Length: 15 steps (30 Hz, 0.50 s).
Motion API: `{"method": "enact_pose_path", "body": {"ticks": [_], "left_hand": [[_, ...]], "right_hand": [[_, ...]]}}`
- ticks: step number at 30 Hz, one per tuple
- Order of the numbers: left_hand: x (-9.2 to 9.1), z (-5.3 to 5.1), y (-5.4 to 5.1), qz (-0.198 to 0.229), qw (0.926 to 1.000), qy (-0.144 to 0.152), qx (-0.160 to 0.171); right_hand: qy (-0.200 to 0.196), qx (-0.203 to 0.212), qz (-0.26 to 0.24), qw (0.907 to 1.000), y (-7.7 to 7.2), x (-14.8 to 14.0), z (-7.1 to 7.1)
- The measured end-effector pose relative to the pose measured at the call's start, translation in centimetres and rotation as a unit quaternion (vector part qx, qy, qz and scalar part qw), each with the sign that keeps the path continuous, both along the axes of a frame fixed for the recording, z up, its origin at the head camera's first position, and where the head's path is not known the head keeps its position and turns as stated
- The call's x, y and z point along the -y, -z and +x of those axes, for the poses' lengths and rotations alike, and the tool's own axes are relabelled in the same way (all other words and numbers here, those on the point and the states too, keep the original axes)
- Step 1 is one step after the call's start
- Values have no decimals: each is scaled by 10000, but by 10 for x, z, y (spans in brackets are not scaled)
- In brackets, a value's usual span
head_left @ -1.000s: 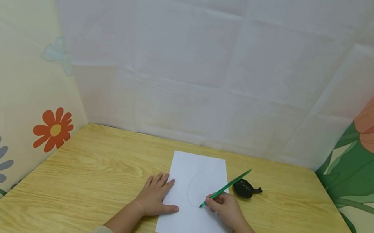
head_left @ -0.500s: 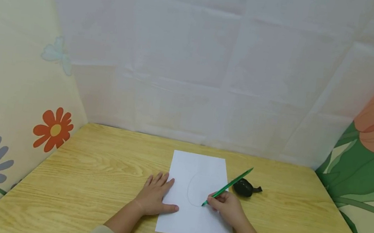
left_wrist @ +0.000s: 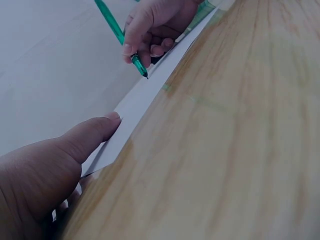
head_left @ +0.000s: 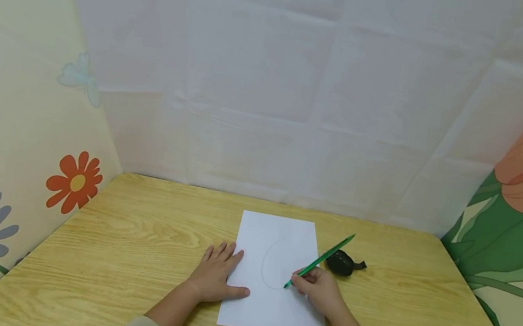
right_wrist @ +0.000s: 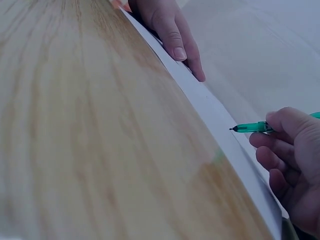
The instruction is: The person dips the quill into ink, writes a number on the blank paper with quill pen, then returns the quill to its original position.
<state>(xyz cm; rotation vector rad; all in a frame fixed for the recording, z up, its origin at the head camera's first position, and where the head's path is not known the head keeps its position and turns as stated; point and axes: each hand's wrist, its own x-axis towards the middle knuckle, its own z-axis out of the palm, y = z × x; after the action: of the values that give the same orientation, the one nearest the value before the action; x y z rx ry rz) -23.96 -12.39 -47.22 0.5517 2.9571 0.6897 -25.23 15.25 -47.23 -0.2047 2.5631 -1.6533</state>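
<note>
A white sheet of paper [head_left: 246,315] lies on the wooden table, bearing a thin curved line [head_left: 263,265] like the left and lower part of an oval. My right hand [head_left: 321,292] pinches a green pen [head_left: 323,257] between thumb and fingers, its dark tip at the lower end of that line. In the right wrist view the other fingers curl below the pen [right_wrist: 252,127]. My left hand [head_left: 216,277] rests with spread fingers over the paper's left edge, the thumb lying on the sheet. In the left wrist view this thumb [left_wrist: 90,137] presses near the paper's edge.
Just right of the paper sits a small, round, shiny black object [head_left: 340,263] with a short stub. A white sheet [head_left: 253,74] hangs behind the wooden table [head_left: 133,234]. Flower-printed panels [head_left: 0,112] stand at both sides.
The pen tip and my right hand have shifted slightly right, and the curved line's lower end has lengthened a little. My left hand has stayed in place.
</note>
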Motion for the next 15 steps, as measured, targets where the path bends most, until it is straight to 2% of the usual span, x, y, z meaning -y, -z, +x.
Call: {"method": "enact_pose_path", "body": {"ticks": [15], "left_hand": [[1,0,3,1,10000,-3,-7]], "right_hand": [[236,-41,118,9996,2,-1,-2]]}}
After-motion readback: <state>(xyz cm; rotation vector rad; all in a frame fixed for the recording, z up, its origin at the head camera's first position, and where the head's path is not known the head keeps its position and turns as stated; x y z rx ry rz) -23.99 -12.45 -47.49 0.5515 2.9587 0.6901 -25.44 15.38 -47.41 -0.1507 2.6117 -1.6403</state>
